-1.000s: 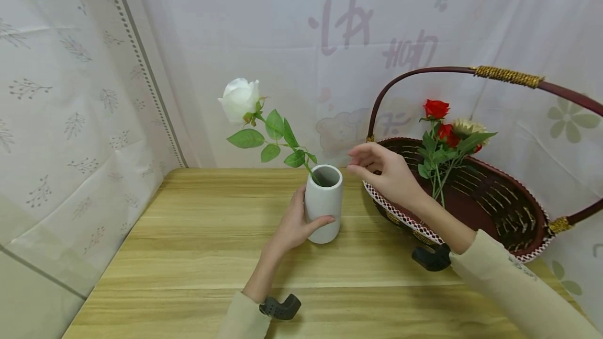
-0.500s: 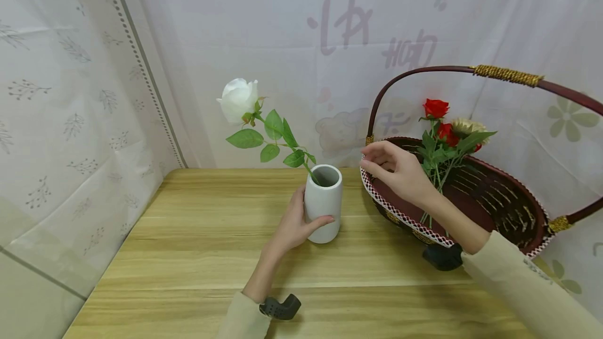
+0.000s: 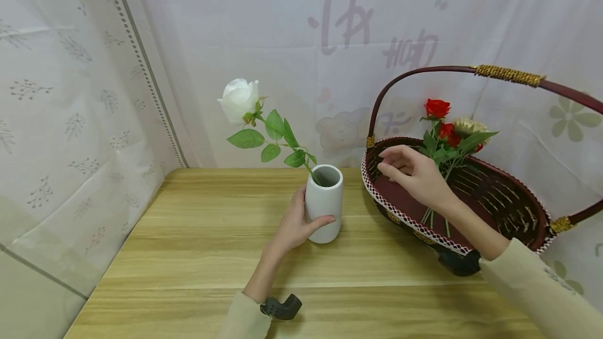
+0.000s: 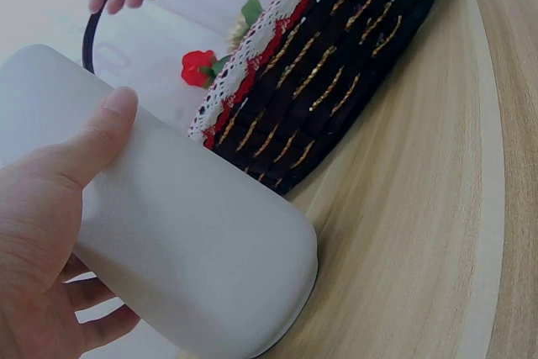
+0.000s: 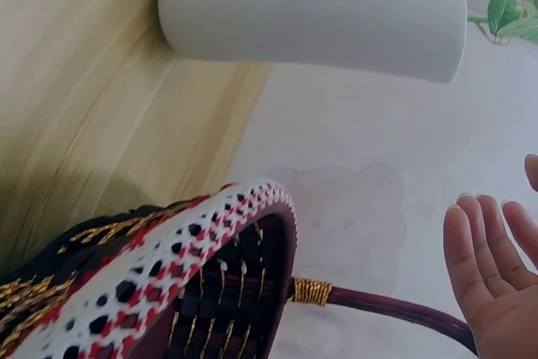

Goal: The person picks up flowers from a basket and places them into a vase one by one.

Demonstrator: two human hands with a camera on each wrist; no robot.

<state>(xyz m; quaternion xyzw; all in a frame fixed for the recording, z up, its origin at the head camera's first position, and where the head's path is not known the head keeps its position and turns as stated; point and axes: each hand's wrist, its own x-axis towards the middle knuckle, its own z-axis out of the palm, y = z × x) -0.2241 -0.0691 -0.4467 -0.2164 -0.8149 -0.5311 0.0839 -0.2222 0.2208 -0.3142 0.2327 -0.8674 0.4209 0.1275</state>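
Note:
My left hand (image 3: 293, 226) grips a white cylindrical vase (image 3: 325, 208) that stands upright on the table, thumb across its front and fingers round the left side. One white rose (image 3: 239, 101) leans out of the vase to the left, its leafy green stem passing over the rim. Above the left part of a dark wicker basket (image 3: 499, 198) hovers my right hand (image 3: 419, 174), its fingers loosely bent with nothing between them. Inside the basket, partly behind that hand, stand red roses (image 3: 437, 109) and a cream flower (image 3: 470, 127) with green leaves.
The basket's tall handle (image 3: 424, 70), wrapped in gold cord, arches over its opening. White and red lace trim (image 5: 168, 266) runs along the rim. A wooden table (image 3: 198, 255) lies under everything, with printed curtains (image 3: 264, 25) behind and at the left.
My right hand has moved right and slightly down, from beside the vase to over the basket. The left hand, vase and white rose have stayed in place.

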